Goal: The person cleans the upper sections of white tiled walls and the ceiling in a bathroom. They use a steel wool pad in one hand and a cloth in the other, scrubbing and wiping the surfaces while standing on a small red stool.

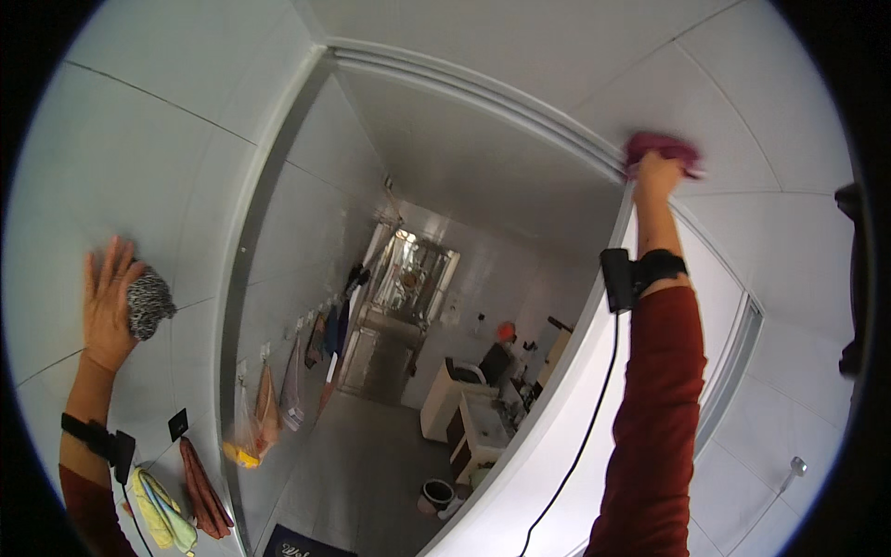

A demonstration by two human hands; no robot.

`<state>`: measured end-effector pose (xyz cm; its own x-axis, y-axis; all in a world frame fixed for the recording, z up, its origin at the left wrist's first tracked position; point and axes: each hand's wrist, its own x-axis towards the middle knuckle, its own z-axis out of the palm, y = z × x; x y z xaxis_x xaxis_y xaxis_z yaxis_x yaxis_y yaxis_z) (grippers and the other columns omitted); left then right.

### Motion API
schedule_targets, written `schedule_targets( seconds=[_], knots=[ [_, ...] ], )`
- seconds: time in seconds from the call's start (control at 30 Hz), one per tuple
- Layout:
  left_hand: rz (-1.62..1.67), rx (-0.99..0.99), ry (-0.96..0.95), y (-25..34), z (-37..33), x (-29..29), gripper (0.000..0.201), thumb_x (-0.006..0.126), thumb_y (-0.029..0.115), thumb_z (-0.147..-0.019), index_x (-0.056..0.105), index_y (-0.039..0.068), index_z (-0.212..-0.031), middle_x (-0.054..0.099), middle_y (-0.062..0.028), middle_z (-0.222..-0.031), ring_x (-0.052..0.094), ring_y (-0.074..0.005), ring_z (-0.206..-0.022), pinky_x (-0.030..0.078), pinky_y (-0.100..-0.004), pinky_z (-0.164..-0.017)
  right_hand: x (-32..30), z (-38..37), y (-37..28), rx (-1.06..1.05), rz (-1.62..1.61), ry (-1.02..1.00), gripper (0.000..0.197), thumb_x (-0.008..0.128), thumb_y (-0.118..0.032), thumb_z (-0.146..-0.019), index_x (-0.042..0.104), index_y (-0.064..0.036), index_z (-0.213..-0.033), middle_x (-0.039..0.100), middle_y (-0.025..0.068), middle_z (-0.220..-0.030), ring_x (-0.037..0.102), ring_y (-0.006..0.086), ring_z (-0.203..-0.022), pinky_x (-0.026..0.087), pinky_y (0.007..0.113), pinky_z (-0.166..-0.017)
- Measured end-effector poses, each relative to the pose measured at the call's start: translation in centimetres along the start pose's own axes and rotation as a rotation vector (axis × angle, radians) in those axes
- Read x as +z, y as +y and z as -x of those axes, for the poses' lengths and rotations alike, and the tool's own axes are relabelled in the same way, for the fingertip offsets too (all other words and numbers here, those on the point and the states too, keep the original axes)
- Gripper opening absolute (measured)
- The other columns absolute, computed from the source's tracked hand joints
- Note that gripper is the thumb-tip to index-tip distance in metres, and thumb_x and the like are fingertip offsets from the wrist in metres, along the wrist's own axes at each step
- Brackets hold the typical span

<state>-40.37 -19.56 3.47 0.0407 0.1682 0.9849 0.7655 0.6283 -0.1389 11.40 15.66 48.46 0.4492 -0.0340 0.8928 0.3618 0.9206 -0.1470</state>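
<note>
My left hand (109, 311) is raised against the grey wall tiles at the left, fingers stretched upward. Between its thumb side and the wall it holds a dark grey, speckled scrubbing pad (149, 299). High at the upper right, my right hand (658, 176) grips a bunched dark pink cloth (665, 151), pressed to the wall beside the top corner of the white door frame (483, 84). The cloth is slightly blurred. Both my forearms wear a black strap with a small device and a cable.
Through the doorway are a sink cabinet (484, 422), a bin (434, 496) and clothes and bags (267, 404) hung along the left wall. A yellow cloth (160, 506) and a brown cloth (204, 487) hang below my left hand. A dark mat (302, 543) lies at the threshold.
</note>
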Motion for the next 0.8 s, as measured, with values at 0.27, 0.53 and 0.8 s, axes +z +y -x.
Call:
schedule_targets(
  seconds=[0.27,0.53,0.8],
  knots=[
    [0.063,0.006,-0.036,1.2,-1.1,-2.3,0.064,0.077,0.021,-0.074,0.05,0.001,-0.128,0.051,-0.0198,-0.137,0.037,-0.0356,-0.137,0.017,-0.0518,-0.118,0.7,23.4,-9.9,0.351,-0.925,-1.361,0.055,0.063,0.006,-0.079,0.052,-0.0094,-0.13,0.062,0.0066,-0.117,0.062,0.0189,-0.102,0.051,0.033,-0.092],
    [1.839,-0.993,-0.14,15.1,5.8,-10.1,0.073,0.051,0.062,-0.091,0.045,0.006,-0.137,0.052,-0.0093,-0.138,0.043,-0.023,-0.132,0.019,-0.0436,-0.117,-9.0,47.7,-9.4,1.209,-1.282,-1.475,0.042,0.056,0.007,-0.084,0.051,-0.011,-0.122,0.055,0.0068,-0.123,0.056,0.019,-0.112,0.048,0.032,-0.096],
    [1.988,-1.519,-0.57,25.2,15.5,-14.9,0.095,0.068,0.068,-0.073,0.034,0.018,-0.146,0.052,-0.0061,-0.137,0.048,-0.0256,-0.127,0.045,-0.0533,-0.097,-17.5,63.0,-12.5,1.669,-1.347,-1.426,0.042,0.051,-0.015,-0.097,0.044,-0.0043,-0.138,0.052,0.0094,-0.129,0.055,0.0215,-0.116,0.045,0.035,-0.1]
  ],
)
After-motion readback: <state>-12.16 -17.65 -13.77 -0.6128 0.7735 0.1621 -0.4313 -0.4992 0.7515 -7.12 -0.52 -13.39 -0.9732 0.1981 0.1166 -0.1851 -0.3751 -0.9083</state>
